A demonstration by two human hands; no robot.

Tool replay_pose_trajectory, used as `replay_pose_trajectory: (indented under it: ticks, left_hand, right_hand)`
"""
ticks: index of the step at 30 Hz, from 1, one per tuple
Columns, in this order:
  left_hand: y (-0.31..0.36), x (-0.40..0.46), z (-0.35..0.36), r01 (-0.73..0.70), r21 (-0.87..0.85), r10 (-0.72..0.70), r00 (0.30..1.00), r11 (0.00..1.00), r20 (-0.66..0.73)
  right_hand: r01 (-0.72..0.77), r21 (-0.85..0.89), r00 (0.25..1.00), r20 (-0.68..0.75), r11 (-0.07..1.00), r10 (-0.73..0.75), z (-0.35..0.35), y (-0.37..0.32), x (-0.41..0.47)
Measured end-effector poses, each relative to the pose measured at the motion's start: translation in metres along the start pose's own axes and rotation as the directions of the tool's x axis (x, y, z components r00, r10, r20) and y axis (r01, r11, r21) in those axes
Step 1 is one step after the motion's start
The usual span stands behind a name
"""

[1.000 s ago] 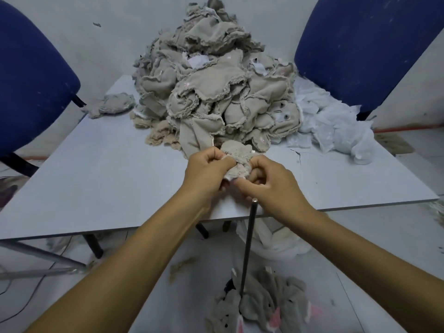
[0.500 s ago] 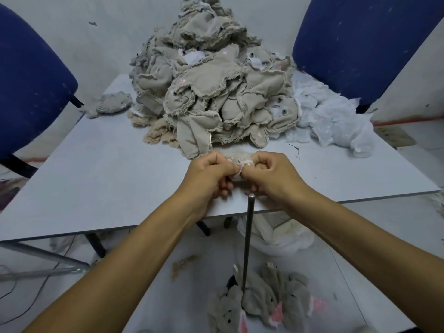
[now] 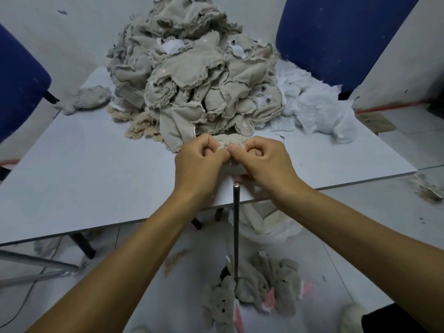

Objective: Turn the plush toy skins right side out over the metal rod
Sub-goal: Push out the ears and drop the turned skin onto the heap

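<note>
From the head camera, both hands meet at the frame's centre over the tabletop (image 3: pixel 72 164). The left hand (image 3: pixel 199 164) and right hand (image 3: pixel 266 164) have curled fingers pinching one small beige plush skin (image 3: pixel 231 140) between them. The metal rod (image 3: pixel 236 227) stands just below, upright. A heap of skins (image 3: pixel 192 75) fills the upper centre; turned toys (image 3: pixel 252 292) lie on the floor at lower centre.
</note>
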State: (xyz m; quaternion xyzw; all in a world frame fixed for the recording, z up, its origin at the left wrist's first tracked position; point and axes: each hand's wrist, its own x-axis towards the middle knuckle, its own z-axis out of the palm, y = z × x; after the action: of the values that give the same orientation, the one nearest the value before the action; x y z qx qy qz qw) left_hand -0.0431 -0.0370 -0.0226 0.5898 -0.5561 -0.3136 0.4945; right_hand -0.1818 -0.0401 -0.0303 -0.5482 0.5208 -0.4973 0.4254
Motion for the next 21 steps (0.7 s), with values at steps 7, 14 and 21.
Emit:
replay_pose_trajectory:
  ticks: [7, 14, 21]
  left_hand:
    - [0.015, -0.014, 0.010, -0.380, 0.282, 0.385, 0.922, 0.881, 0.039]
    - [-0.002, -0.018, -0.023, -0.702, 0.220, 0.695, 0.709, 0.678, 0.121]
    - [-0.028, -0.054, -0.034, -0.821, 0.093, 0.792, 0.568, 0.563, 0.224]
  right_hand:
    - [-0.121, 0.167, 0.991, -0.027, 0.979, 0.127, -0.004, 0.005, 0.003]
    - [0.412, -0.215, 0.905, -0.019, 0.886, -0.425, -0.018, 0.007, -0.031]
    - [0.772, -0.395, 0.589, 0.153, 0.498, -0.793, -0.030, 0.010, -0.058]
